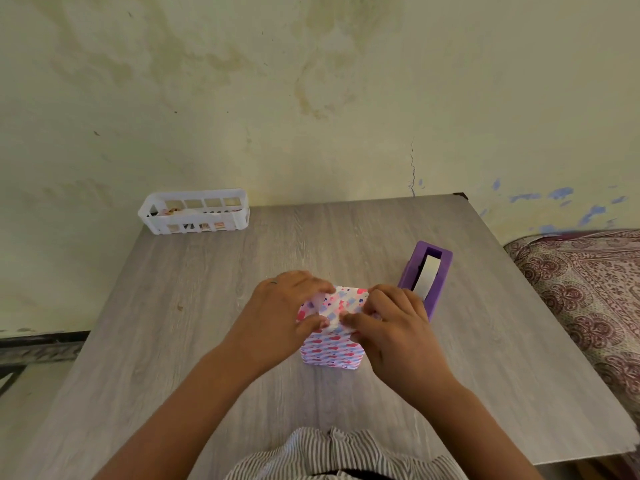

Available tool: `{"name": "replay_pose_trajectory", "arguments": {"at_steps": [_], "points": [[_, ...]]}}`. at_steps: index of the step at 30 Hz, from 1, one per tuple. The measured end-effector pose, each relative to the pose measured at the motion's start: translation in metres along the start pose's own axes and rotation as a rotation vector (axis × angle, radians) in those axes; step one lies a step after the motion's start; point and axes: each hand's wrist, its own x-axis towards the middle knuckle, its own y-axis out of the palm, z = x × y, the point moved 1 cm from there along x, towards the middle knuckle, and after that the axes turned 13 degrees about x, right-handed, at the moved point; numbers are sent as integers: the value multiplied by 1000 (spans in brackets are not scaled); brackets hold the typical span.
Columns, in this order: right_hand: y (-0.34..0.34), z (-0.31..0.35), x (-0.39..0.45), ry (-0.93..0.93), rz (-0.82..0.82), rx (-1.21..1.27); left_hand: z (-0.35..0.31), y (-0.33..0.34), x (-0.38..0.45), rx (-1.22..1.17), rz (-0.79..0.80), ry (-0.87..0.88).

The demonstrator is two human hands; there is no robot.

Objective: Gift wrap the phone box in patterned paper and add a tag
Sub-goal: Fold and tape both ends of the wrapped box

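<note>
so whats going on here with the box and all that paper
A person is gift wrapping a box in patterned paper on a grey table. Both the left hand and right hand pinch the paper folds at its upper end. A purple tape dispenser sits just right of it, a white basket further back.

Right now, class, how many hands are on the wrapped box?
2: the left hand pinches the box's top paper fold on the left, the right hand on the right.
</note>
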Motion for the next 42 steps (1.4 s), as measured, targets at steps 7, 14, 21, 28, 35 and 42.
{"name": "replay_pose_trajectory", "arguments": {"at_steps": [7,14,21,28,35,42], "points": [[-1,-3,2,35,38,37,25,-15,6,27,3,196],[-2,-3,5,74,67,49,26,-9,-7,190,-99,311],[3,-8,4,20,2,34,10,-5,-14,189,-123,302],[8,-17,-1,-22,-64,46,-4,12,-6,282,-77,320],[13,-15,-8,-38,-170,-2,-10,24,-18,297,-232,217],[9,-5,-7,55,-135,55,-25,29,-24,262,-227,26]]}}
